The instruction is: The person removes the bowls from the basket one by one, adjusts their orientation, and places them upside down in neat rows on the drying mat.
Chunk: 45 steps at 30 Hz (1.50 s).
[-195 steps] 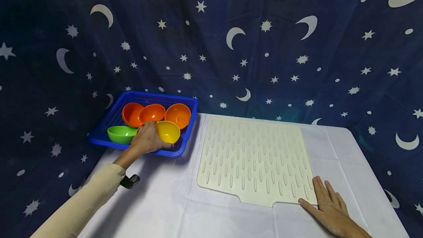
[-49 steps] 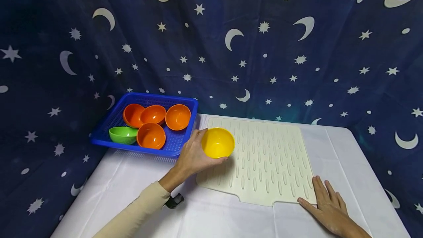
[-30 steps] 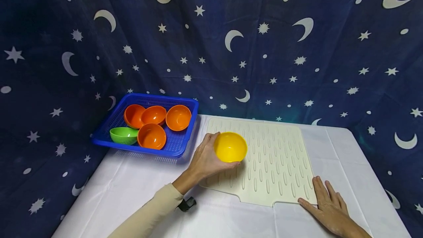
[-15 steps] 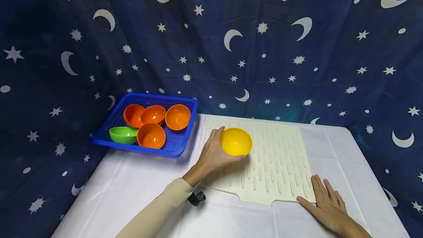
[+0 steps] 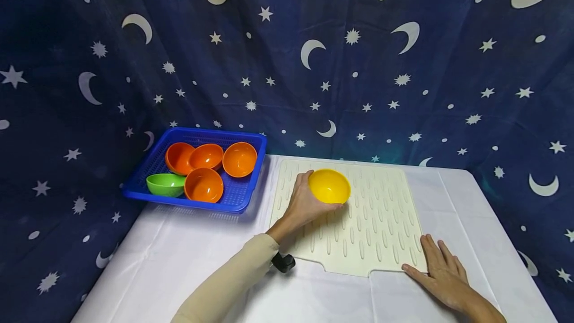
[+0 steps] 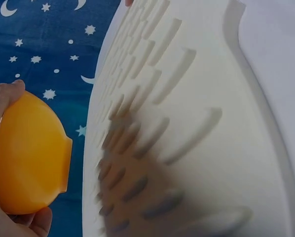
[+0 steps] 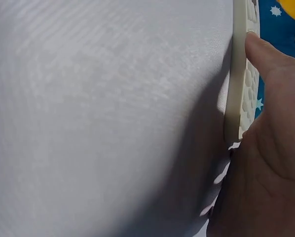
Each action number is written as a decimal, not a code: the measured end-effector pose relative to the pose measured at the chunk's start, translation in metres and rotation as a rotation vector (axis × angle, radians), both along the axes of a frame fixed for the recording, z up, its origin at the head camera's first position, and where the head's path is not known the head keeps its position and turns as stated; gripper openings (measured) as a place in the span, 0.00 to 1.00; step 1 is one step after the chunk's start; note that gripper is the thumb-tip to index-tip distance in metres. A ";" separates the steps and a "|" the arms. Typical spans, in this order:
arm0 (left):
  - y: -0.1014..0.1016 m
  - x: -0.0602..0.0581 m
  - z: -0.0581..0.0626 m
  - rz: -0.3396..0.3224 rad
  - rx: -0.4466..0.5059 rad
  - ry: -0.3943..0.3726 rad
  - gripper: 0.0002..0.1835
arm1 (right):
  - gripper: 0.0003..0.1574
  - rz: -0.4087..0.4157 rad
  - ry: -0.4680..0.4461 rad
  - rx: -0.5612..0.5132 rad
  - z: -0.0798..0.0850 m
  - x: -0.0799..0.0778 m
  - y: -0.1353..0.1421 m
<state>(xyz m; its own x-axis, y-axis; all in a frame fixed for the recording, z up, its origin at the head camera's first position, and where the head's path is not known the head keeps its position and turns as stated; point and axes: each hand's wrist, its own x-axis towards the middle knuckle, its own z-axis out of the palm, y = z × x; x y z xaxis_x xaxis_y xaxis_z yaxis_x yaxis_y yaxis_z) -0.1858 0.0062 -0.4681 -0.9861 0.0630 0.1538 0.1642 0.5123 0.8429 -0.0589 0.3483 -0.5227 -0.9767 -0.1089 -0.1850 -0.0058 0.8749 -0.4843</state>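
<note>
My left hand (image 5: 309,204) grips a yellow bowl (image 5: 330,187) by its side, thumb at the near edge and fingers at the far one. In the left wrist view the bowl (image 6: 31,153) hangs above the ribbed mat, its foot towards the mat and apart from it. The cream mat (image 5: 376,218) has rows of raised oval ridges and a notched front edge. My right hand (image 5: 444,278) lies with straight fingers at the mat's front right corner. In the right wrist view its thumb (image 7: 266,52) rests on the mat's edge (image 7: 236,74).
A blue perforated basket (image 5: 233,202) stands at the back left, with several orange bowls (image 5: 204,185) and a tilted green bowl (image 5: 165,185) in it. White cloth (image 5: 148,263) covers the table. A dark star-and-moon curtain (image 5: 287,54) hangs behind and at both sides.
My left hand has taken the yellow bowl out of the basket and carried it right, over the mat. The right hand has stayed at the mat's corner.
</note>
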 end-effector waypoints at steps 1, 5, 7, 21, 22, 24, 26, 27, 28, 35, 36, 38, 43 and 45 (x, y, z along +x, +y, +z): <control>0.002 -0.001 -0.001 0.000 0.003 -0.007 0.61 | 0.67 0.002 0.004 -0.001 0.001 -0.001 -0.001; 0.009 -0.003 -0.003 -0.013 0.031 -0.034 0.62 | 0.66 0.004 0.026 -0.011 0.002 -0.004 -0.002; 0.012 -0.003 -0.003 -0.017 0.037 -0.047 0.62 | 0.65 0.007 0.029 -0.014 0.005 -0.005 -0.003; 0.026 -0.006 -0.009 0.004 -0.040 -0.035 0.60 | 0.67 0.033 -0.017 0.040 0.025 -0.020 -0.010; 0.027 -0.006 -0.008 0.003 -0.054 -0.031 0.60 | 0.67 0.041 -0.019 0.060 0.026 -0.021 -0.010; 0.029 -0.007 -0.007 -0.001 -0.073 -0.029 0.60 | 0.66 0.063 -0.014 0.106 0.031 -0.024 -0.009; 0.032 -0.008 -0.006 -0.014 -0.057 -0.037 0.60 | 0.62 0.092 -0.003 0.150 0.038 -0.031 -0.007; 0.033 -0.008 -0.006 -0.023 -0.040 -0.042 0.60 | 0.59 0.105 -0.002 0.165 0.043 -0.035 -0.006; 0.035 -0.008 -0.006 -0.027 -0.023 -0.049 0.60 | 0.57 0.111 0.004 0.170 0.048 -0.040 -0.006; 0.049 -0.010 -0.007 -0.057 -0.005 -0.077 0.63 | 0.46 0.077 0.126 0.044 0.063 -0.063 -0.013; 0.051 -0.010 -0.008 -0.068 -0.009 -0.073 0.62 | 0.45 0.066 0.135 0.012 0.062 -0.066 -0.018; 0.056 -0.010 -0.007 -0.091 -0.019 -0.058 0.61 | 0.45 0.045 0.145 -0.065 0.060 -0.072 -0.027; 0.068 -0.011 -0.002 -0.106 -0.028 -0.054 0.60 | 0.44 -0.026 0.099 -0.320 0.057 -0.090 -0.054; 0.072 -0.012 -0.001 -0.084 -0.025 -0.059 0.60 | 0.43 -0.070 0.074 -0.401 0.057 -0.095 -0.063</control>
<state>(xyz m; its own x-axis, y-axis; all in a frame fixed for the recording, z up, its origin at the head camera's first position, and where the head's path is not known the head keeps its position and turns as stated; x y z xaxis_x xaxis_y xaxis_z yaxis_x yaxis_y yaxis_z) -0.1976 0.0787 -0.4686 -0.9845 0.1486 0.0929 0.1577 0.5195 0.8398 -0.1541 0.2858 -0.4653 -0.9934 -0.0910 -0.0702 -0.0008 0.6168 -0.7871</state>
